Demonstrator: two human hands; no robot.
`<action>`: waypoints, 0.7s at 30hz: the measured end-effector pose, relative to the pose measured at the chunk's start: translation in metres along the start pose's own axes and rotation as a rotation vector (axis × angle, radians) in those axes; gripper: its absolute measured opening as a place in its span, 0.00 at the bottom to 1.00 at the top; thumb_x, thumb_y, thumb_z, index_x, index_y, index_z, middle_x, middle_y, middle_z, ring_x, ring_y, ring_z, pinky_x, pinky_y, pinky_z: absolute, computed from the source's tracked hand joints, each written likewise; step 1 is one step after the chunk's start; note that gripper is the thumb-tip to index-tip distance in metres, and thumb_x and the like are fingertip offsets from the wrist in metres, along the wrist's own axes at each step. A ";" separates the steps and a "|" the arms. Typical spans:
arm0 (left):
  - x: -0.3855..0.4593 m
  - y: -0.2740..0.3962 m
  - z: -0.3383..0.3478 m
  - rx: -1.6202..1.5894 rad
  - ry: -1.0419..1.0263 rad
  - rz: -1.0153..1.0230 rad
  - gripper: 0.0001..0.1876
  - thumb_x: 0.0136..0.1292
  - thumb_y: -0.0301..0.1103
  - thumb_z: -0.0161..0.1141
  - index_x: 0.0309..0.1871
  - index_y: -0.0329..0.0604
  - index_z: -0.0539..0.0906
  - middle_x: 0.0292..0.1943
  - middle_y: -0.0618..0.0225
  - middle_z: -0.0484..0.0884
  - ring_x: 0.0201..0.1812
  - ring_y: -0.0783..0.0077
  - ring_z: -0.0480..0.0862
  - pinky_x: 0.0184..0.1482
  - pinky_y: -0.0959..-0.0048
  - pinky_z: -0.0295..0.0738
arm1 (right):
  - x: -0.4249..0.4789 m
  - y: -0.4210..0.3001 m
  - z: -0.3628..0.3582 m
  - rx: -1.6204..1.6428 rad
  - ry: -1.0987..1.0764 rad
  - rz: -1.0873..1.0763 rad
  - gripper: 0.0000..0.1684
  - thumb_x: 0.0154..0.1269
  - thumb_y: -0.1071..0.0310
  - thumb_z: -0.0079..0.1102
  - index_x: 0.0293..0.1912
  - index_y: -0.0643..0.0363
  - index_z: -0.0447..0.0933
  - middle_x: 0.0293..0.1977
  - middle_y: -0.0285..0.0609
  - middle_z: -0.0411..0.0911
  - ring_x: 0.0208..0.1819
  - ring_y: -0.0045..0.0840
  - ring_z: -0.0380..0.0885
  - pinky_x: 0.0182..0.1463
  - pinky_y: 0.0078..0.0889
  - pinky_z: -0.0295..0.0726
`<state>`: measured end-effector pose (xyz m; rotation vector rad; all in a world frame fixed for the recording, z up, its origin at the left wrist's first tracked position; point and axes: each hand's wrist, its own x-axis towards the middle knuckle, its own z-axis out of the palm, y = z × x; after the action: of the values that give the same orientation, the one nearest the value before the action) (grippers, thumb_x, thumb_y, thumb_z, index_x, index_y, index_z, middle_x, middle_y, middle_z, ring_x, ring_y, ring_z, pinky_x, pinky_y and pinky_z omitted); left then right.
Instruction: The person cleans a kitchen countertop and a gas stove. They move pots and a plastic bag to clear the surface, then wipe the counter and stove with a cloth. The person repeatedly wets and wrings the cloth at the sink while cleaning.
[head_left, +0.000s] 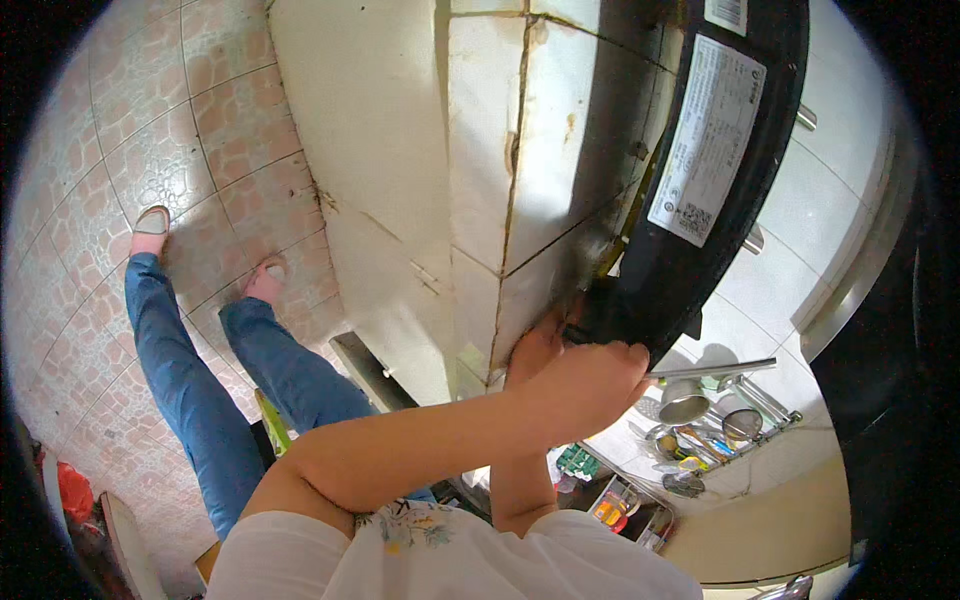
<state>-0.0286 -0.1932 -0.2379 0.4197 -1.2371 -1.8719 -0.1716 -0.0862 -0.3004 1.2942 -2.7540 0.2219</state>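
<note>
My left hand (607, 375) reaches across over my right forearm and is curled at the lower end of a black appliance (637, 285), possibly a tilted-up cooktop. Close by the left fist a slim metal bar (720, 369) projects to the right; whether the fingers hold it I cannot tell. My right hand (536, 349) is partly hidden behind the left wrist, up against the dark gap between the appliance and the tiled counter (547, 165). Its fingertips are out of sight. A white label (709, 142) with print and a code is stuck along the appliance's side.
Metal knobs (754, 238) jut out past the appliance. Hanging utensils, among them a strainer (742, 424), line the tiled wall at lower right. Below them an open drawer or tray (622, 502) holds small items. My legs (187, 375) stand on a patterned tile floor (150, 112) beside the counter.
</note>
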 end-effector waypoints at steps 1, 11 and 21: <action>0.003 0.000 0.002 -0.027 0.005 -0.013 0.12 0.63 0.37 0.50 0.32 0.34 0.72 0.27 0.52 0.78 0.28 0.52 0.81 0.31 0.60 0.77 | 0.008 -0.005 0.003 0.006 -0.002 -0.009 0.29 0.69 0.59 0.37 0.66 0.60 0.53 0.65 0.46 0.55 0.65 0.35 0.56 0.67 0.31 0.50; 0.016 0.009 0.016 -0.011 -0.035 -0.016 0.13 0.61 0.37 0.52 0.31 0.34 0.72 0.25 0.51 0.78 0.24 0.49 0.80 0.29 0.58 0.77 | 0.066 -0.056 0.023 0.063 0.051 0.105 0.29 0.70 0.59 0.33 0.66 0.61 0.53 0.66 0.51 0.53 0.67 0.38 0.52 0.68 0.30 0.47; 0.023 0.015 0.006 -0.075 -0.071 -0.107 0.16 0.59 0.38 0.54 0.24 0.32 0.74 0.24 0.46 0.77 0.27 0.47 0.79 0.32 0.57 0.76 | 0.155 -0.149 0.034 0.237 -0.021 0.053 0.26 0.70 0.62 0.35 0.65 0.62 0.57 0.65 0.51 0.56 0.67 0.38 0.54 0.68 0.33 0.49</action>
<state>-0.0398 -0.2103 -0.2180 0.3877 -1.2071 -2.0329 -0.1566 -0.3033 -0.2984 1.2794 -2.8519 0.5574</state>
